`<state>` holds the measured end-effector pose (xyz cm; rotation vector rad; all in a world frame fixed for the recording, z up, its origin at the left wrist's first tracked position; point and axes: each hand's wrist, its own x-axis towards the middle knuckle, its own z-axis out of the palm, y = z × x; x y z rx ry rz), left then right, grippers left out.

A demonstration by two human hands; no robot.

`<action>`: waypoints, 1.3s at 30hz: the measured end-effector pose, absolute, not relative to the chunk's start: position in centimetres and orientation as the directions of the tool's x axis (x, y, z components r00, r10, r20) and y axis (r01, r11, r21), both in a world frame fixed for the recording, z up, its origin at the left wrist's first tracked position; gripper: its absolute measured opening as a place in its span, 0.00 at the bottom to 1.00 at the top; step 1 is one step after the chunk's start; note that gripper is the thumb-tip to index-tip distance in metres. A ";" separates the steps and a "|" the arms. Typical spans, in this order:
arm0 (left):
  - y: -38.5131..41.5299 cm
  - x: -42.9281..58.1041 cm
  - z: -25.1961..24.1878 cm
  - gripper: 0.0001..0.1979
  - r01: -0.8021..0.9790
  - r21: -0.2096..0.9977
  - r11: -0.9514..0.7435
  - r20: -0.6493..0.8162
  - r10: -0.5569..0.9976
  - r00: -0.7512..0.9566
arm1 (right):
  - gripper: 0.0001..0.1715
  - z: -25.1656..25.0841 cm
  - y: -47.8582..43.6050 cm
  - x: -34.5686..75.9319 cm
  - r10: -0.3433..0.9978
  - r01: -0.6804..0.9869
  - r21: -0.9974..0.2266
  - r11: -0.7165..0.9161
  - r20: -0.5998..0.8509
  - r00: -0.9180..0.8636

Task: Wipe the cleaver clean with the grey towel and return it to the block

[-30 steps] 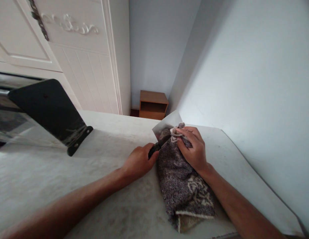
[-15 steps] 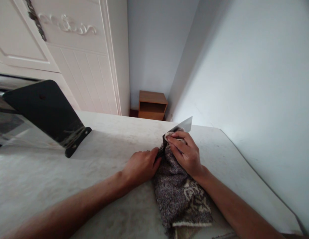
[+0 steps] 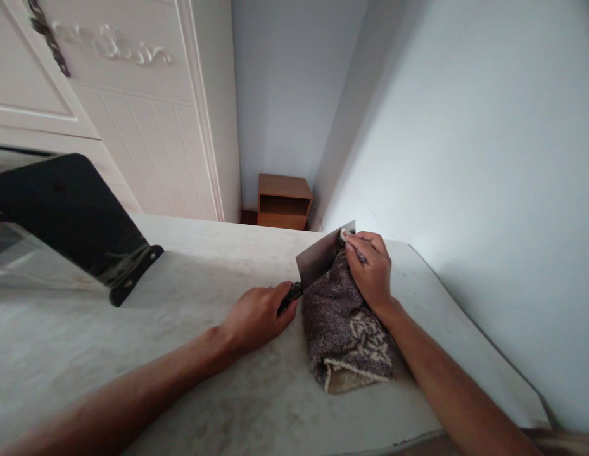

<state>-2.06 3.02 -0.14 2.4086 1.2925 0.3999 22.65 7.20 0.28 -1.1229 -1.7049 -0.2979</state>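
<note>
My left hand [image 3: 256, 313] is closed around the dark handle of a broad cleaver [image 3: 320, 259], whose steel blade stands on edge, tilted up over the white counter [image 3: 180, 354]. A grey patterned towel [image 3: 344, 316] lies bunched along the blade's right side. My right hand [image 3: 370, 269] is closed on the towel's far end and presses it against the blade near its tip.
A black angled knife block [image 3: 76, 215] stands at the left of the counter. White panelled cabinet doors [image 3: 147, 126] rise behind it. A small wooden bedside table [image 3: 281, 201] sits on the floor in the far corner. A plain wall [image 3: 465, 158] runs along the right.
My right hand has slid the towel along the blade toward its tip. The blade has tipped back up on edge, showing its flat side, and the towel has bunched shorter.
</note>
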 end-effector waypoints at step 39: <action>4.9 -4.2 0.8 0.13 0.729 0.524 -0.441 0.058 0.872 0.485 | 0.24 0.0 9.3 26.9 0.711 0.621 -0.642 0.450 0.678 0.186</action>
